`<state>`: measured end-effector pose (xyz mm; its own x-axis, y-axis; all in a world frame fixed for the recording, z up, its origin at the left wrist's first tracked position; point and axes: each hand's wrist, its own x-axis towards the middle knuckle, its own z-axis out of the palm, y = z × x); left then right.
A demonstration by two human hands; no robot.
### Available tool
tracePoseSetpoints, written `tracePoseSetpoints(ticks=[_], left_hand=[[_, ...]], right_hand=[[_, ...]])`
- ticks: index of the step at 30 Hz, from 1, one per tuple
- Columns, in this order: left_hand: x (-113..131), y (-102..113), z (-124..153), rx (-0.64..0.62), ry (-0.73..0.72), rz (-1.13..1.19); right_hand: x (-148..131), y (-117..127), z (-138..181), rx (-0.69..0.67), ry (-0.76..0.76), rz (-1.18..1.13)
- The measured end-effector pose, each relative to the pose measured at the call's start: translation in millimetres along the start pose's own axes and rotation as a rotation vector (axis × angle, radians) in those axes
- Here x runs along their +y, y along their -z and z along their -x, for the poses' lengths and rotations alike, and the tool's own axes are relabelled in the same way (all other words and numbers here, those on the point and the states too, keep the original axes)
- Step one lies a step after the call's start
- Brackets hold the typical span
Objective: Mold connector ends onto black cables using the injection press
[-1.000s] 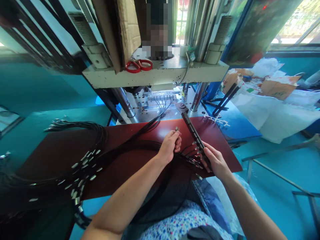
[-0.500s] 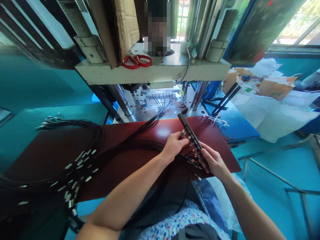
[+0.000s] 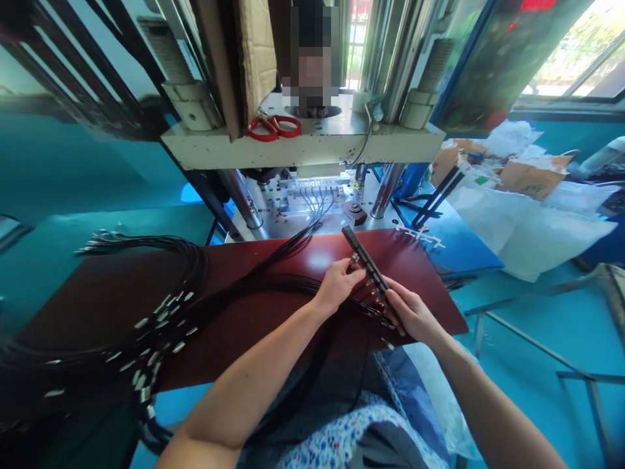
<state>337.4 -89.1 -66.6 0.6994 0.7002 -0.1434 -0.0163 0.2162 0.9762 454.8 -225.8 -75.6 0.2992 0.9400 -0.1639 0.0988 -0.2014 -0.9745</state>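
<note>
My right hand (image 3: 409, 307) is wrapped round the lower end of a long dark slotted bar (image 3: 364, 254), which slants up and to the left over the table. Several cable ends with metal connectors sit along the bar's left edge. Between the thumb and fingers of my left hand (image 3: 338, 285) is a cable connector (image 3: 353, 260), held at the bar's left side near its upper part. I cannot tell whether that connector is seated in the bar. Under my hands, a bundle of black cables (image 3: 273, 283) runs leftward across the red-brown tabletop (image 3: 322, 257).
Ahead stands a press with a pale crossbeam (image 3: 312, 153) and steel posts; red-handled scissors (image 3: 275, 128) lie on the beam. Thin cables lead into a lit mould (image 3: 312, 195). More cables with metal ends (image 3: 161, 312) cover the table's left. White bags (image 3: 532, 221) stand at right.
The bar has shifted slightly left with my right hand, and my left hand's connector is now closer against its edge. The whole view has tilted a little.
</note>
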Motion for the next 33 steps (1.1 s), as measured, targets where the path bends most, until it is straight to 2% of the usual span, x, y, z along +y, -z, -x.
tracePoseSetpoints(ticks=[4, 6, 10, 13, 17, 19, 23, 25, 28, 33], left_hand=[[12.7, 1.9, 3.8, -0.062, -0.039, -0.043], [19.4, 6.2, 3.9, 0.001, -0.038, 0.005], [22.7, 15.4, 1.3, 0.193, 0.026, 0.249], [16.1, 13.9, -1.1, 0.245, 0.045, 0.249], [10.1, 3.3, -3.8, 0.149, 0.041, 0.061], [12.1, -0.4, -4.7, 0.113, 0.071, 0.058], [21.8, 2.2, -6.7, 0.057, 0.266, 0.142], [25.9, 6.1, -8.0, 0.023, 0.318, 0.155], [28.0, 9.2, -9.9, -0.015, 0.297, 0.176], [21.1, 6.8, -10.3, 0.028, 0.201, 0.155]], right_hand=[[1.7, 3.1, 3.0, 0.054, 0.031, -0.134], [2.5, 3.8, 4.1, 0.069, 0.042, -0.168], [2.4, 3.6, 4.1, 0.085, 0.030, -0.203], [1.6, 3.9, 3.6, 0.080, 0.021, -0.210], [1.1, 5.0, 4.5, 0.082, 0.004, -0.194], [0.7, 5.5, 4.9, 0.073, -0.002, -0.182], [0.3, 7.0, 3.7, 0.080, -0.019, -0.147], [0.4, 8.0, 2.3, 0.059, -0.021, -0.127], [-0.1, 8.0, 0.2, 0.007, -0.022, -0.090], [-4.0, 3.7, -0.3, -0.012, -0.049, -0.043]])
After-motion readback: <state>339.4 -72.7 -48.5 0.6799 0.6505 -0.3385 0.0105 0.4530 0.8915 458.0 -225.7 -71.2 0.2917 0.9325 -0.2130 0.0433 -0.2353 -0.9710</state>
